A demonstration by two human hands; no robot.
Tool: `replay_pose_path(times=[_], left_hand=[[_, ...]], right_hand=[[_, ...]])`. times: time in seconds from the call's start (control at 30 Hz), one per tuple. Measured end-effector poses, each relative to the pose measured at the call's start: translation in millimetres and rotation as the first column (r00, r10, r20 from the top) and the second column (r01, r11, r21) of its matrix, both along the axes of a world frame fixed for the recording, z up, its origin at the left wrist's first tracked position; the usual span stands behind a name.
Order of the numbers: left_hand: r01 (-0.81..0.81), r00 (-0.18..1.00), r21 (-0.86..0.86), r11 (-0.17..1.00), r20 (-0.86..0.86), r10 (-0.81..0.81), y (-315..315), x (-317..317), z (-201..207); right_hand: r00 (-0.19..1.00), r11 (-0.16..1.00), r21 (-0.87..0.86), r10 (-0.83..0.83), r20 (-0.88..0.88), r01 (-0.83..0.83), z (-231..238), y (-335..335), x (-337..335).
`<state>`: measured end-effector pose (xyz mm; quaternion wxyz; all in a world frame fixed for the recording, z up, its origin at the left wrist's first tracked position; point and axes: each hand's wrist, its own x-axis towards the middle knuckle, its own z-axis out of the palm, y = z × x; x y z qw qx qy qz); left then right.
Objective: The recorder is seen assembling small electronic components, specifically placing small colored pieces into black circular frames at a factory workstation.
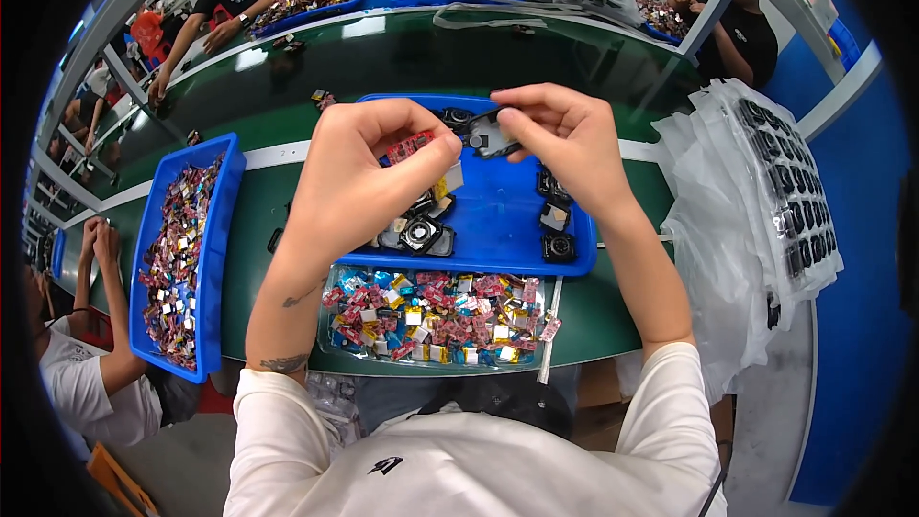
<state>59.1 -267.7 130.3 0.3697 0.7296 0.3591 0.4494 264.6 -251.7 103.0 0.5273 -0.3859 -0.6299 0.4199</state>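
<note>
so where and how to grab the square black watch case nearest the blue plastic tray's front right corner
Probably pinch the black watch case by its side edges, coming from above left: it lies flat, with the blue tray bare there and another case behind.

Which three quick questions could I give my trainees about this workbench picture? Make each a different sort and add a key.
1. Multiple choice. What colour is the circuit board in the person's left hand?
A) green
B) red
C) white

2. True or false: the clear tray is nearer the person than the wide blue tray.

3. Fill the gap: the rows of black parts in pale plastic sheets are on the person's ____ side.

Key
1: B
2: True
3: right
</note>
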Motion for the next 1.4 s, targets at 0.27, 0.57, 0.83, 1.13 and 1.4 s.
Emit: replay_pose_path(times=[0.27, 0.57, 0.83, 1.13, 1.4], left_hand=[[-0.100, 0.995, 0.048, 0.994, -0.009, 0.101, 2, 11, -11], [-0.165, 0.985, 0.088, 0.982, -0.029, 0.168, 0, 15, -10], [-0.178, 0.983, 0.256, 0.950, 0.006, 0.182, -7, 24, -13], [-0.132, 0.990, 0.065, 0.989, 0.054, 0.129, -8, 18, -9], [0.142, 0.981, -0.256, 0.956, 0.162, -0.102, -7, 12, -5]], right_hand=[[0.994, 0.994, 0.026, 0.105, -0.015, -0.105, 6, -25, -12], [0.997, 0.994, 0.094, 0.061, -0.051, -0.056, 2, -29, -16], [0.996, 0.954, 0.289, -0.088, -0.007, 0.086, -2, -25, -13], [0.990, 0.983, 0.169, -0.042, -0.137, 0.065, 1, -21, -10], [0.981, 0.986, 0.116, -0.099, -0.167, 0.119, 5, -27, -14]])
